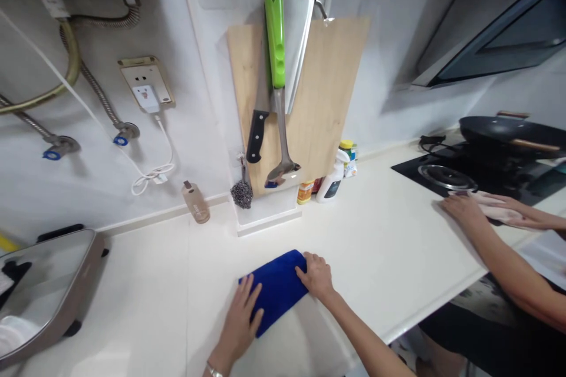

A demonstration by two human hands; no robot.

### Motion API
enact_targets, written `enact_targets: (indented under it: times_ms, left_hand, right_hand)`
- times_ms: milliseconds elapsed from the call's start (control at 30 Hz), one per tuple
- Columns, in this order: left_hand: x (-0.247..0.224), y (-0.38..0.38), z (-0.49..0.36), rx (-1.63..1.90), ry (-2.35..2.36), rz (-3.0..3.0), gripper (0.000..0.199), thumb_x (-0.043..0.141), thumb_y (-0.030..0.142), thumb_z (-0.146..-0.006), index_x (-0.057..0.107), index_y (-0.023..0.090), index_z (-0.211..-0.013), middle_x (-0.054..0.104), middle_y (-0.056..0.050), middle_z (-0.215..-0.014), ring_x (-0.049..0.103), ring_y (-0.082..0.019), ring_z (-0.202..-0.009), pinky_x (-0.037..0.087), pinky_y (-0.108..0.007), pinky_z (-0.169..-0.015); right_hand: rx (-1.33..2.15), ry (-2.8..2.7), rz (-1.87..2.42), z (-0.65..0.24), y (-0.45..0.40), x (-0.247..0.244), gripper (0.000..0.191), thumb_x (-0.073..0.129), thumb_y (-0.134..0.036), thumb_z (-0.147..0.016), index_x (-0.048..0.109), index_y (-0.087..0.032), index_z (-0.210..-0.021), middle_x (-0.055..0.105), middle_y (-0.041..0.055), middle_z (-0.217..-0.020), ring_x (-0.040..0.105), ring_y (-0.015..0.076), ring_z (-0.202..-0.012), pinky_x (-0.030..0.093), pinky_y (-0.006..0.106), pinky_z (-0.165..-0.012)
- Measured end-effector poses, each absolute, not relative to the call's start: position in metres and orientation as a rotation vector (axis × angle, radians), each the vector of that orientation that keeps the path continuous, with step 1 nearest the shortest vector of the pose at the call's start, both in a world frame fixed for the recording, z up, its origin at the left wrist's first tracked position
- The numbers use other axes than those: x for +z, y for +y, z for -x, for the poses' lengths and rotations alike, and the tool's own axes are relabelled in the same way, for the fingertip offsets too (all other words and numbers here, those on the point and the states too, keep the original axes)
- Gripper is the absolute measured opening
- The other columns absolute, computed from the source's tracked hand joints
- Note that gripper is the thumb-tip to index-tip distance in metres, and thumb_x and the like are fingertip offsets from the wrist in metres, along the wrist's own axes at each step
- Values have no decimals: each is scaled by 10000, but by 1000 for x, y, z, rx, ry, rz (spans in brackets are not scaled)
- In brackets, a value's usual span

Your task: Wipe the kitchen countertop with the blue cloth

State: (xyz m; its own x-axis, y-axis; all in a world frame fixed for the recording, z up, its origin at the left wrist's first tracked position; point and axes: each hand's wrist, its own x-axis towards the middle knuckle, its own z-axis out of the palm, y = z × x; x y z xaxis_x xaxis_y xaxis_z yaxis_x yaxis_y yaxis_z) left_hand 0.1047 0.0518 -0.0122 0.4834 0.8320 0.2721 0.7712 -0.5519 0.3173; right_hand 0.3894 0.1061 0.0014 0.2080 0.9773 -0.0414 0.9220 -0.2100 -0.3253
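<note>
A folded blue cloth (pixel 279 290) lies on the white countertop in front of me. My left hand (pixel 236 321) rests at its left edge, fingers spread and flat, some of them on the fabric. At the cloth's right edge is my right hand (pixel 317 275), its thumb on top and its fingers curled at the far corner, gripping that edge. The undersides of both hands are hidden.
A person's hand (pixel 462 207) beside the stove (pixel 442 179) works with a pale cloth (pixel 493 206). A wok (pixel 508 132) stands on the stove. Knives and a green-handled ladle (pixel 276 41) hang before a cutting board (pixel 327 106). An electric pan (pixel 84 283) stands left.
</note>
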Motion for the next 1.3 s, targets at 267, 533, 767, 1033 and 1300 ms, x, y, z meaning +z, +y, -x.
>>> enact_targets:
  times_ms: [267, 533, 767, 1033, 1300]
  left_hand:
    - [-25, 51, 16, 957, 1994, -1931, 477, 346, 431, -983, 595, 191, -1312, 478, -133, -1502, 328, -281, -1469, 353, -542, -1187]
    - [-54, 32, 30, 1097, 2068, -2128, 429, 384, 327, -965, 613, 122, -1265, 522, -183, -1444, 415, -293, -1410, 408, -538, -1157]
    - [-48, 32, 24, 1080, 2116, -2155, 394, 401, 273, -954, 604, 122, -1256, 536, -182, -1419, 431, -295, -1391, 448, -533, -1127]
    - [-50, 33, 28, 1051, 2115, -2187, 400, 404, 298, -947, 581, 157, -1276, 520, -169, -1439, 422, -287, -1403, 438, -527, -1134]
    - [-38, 33, 26, 815, 2260, -2128, 489, 355, 341, -943, 553, 138, -1341, 453, -160, -1524, 179, -309, -1519, 229, -581, -1223]
  right_hand:
    - [476, -1841, 2089, -356, 98, 29, 144, 514, -265, -896, 617, -171, -932, 690, 101, -881, 646, 244, -837, 440, 320, -696]
    - [830, -1937, 1567, -277, 60, 30, 224, 538, -361, -895, 608, -208, -1043, 691, 26, -888, 660, 171, -742, 539, 288, -681]
    - [464, -1756, 1378, -288, 73, 6, 427, 281, -344, -997, 612, -174, -1205, 701, 119, -1130, 648, 229, -1080, 543, 439, -973]
    - [-18, -2496, 1289, -272, 63, -24, 585, 398, -313, -970, 299, -194, -1535, 283, 61, -1600, 202, 245, -1487, 209, 473, -1232]
    - [-99, -2179, 1930, -402, 138, -31, 560, 290, -297, -975, 359, -126, -1504, 327, 97, -1578, 213, 241, -1483, 166, 489, -1229]
